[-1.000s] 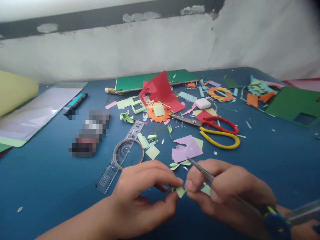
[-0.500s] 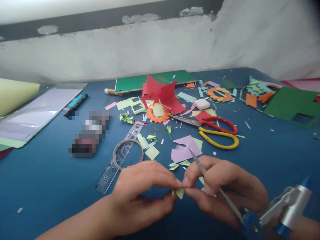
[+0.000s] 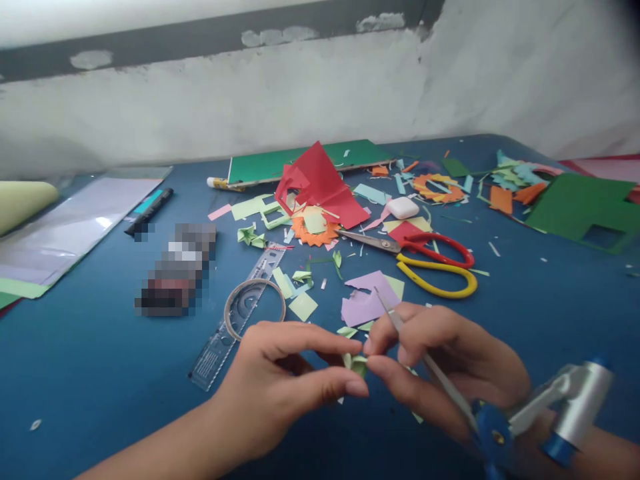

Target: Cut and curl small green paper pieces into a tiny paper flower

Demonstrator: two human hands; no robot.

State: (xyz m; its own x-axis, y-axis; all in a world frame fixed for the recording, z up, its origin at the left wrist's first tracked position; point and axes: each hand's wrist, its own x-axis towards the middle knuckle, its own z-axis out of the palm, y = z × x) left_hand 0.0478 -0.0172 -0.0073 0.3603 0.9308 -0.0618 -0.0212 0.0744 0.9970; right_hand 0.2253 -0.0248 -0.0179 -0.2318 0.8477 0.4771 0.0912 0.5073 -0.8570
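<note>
Gripping of a small folded paper (image 3: 356, 364) is done by the left hand (image 3: 275, 383), with the piece pinched between thumb and fingers above the table (image 3: 125, 373). Its right edge is met by the fingertips of the right hand (image 3: 450, 360), in which a compass (image 3: 495, 433) is also held (its thin leg is seen against the purple paper (image 3: 357, 310)). Beyond, scissors (image 3: 443, 289) are laid among scraps, and a ruler (image 3: 210, 360) is partly encircled by a ring (image 3: 228, 313).

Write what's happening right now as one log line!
left hand: pinching folded green paper | right hand: at paper's edge, holding pointed metal tool | scissors: on blue table
</note>
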